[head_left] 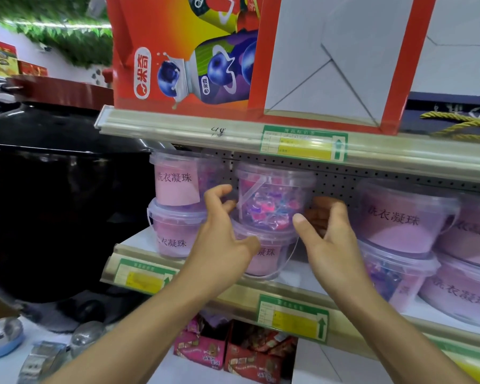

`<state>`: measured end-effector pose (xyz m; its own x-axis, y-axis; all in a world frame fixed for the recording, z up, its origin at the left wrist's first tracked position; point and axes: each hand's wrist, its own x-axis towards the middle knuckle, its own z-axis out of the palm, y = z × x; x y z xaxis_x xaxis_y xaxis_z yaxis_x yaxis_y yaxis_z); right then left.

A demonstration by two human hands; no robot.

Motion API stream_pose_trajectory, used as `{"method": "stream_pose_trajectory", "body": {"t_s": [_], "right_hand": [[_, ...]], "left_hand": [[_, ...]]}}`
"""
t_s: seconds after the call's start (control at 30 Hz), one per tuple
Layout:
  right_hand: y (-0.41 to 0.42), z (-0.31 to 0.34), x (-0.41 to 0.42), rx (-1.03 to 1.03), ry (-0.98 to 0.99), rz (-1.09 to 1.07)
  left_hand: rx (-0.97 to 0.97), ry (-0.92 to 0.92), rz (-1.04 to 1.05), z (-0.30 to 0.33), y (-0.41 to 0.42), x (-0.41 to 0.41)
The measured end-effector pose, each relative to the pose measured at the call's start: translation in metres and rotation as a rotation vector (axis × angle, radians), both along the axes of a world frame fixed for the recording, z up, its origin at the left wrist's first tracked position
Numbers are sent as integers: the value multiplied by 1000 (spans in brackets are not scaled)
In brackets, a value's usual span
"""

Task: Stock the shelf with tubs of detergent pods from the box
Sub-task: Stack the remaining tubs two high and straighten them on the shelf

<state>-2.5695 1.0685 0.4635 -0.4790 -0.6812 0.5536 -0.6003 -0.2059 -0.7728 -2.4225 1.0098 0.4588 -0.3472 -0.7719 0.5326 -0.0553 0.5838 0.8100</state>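
Left hand (222,231): raised to the shelf (294,286), fingers loosely curled beside the upper centre tub (272,200), thumb across the lower tub (266,253); contact cannot be told. The upper centre tub sits stacked on that lower tub, its label turned away, pods visible. Right hand (327,236): fingers spread and relaxed just right of the tub, holding nothing. Both forearms cut off at the frame bottom. Right-hand tubs (399,217) blurred.
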Motion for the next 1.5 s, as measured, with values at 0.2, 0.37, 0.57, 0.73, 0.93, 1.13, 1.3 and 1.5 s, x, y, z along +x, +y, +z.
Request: {"method": "stream_pose_trajectory", "body": {"t_s": [0.2,0.37,0.57,0.73,0.93,1.13,1.3,1.5], "right_hand": [[-14,3,-4,131,-138,125],[-8,-4,0,17,-36,-37],[-14,4,1,42,-86,103],[-22,1,-9,92,-98,113],[-23,0,-8,73,-36,75],[-26,1,-9,93,-22,62],[-25,-2,-10,101,-40,66],[-26,-7,-8,103,-39,39]], "left_hand": [[-95,66,81,-2,5,7],[-21,3,37,5,-3,4],[-44,60,36,0,-3,1],[-38,21,80,-3,-7,4],[6,17,29,1,-12,7],[-46,0,50,-5,-14,11],[-85,-64,94,-11,-16,10],[-90,-99,130,-18,-21,5]]}}
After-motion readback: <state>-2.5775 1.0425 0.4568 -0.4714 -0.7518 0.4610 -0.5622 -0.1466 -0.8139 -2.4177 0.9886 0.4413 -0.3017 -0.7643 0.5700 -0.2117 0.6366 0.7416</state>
